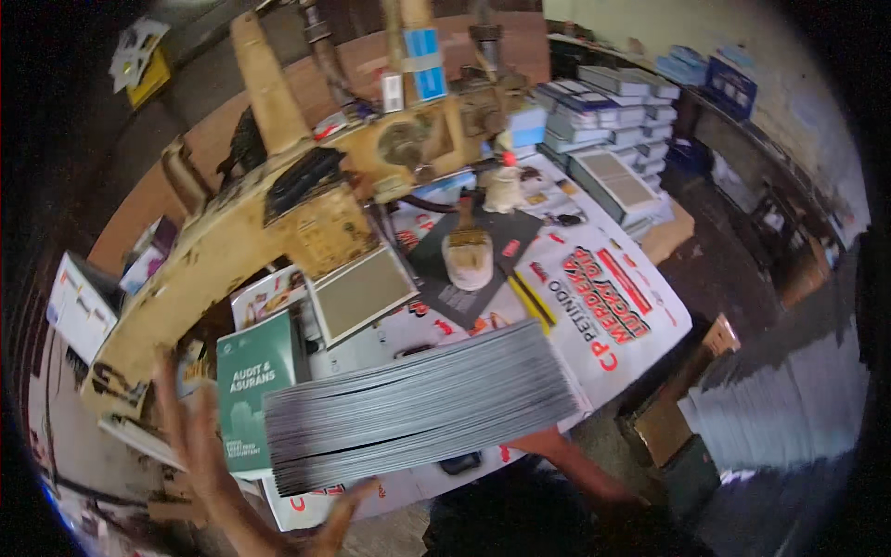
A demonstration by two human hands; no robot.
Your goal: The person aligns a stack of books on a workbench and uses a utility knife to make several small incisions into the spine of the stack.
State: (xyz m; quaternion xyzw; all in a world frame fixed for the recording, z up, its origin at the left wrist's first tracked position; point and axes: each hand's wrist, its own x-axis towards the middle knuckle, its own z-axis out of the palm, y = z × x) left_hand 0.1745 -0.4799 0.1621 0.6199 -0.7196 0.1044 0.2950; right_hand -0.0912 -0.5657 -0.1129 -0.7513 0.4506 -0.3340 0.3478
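A thick stack of paper sheets (418,399) lies across the near middle of the work surface, its many grey edges facing me and a few dark gaps between layers. My left hand (223,473) is at the stack's left end, open, with fingers spread and the thumb apart near its lower corner; its outline is slightly blurred. At the near right side, my right hand (557,455) reaches up against the stack, and its fingers are hidden behind the sheets. A green book (260,395) lies left of the stack, partly covered by it.
A brush (467,227) rests on a pale tub (468,265) on a dark sheet. A yellow-handled tool (531,302) lies behind the stack. A worn cream machine (316,223) rises at the back left. Piles of books (608,121) stand back right; more sheets (784,408) are at the right.
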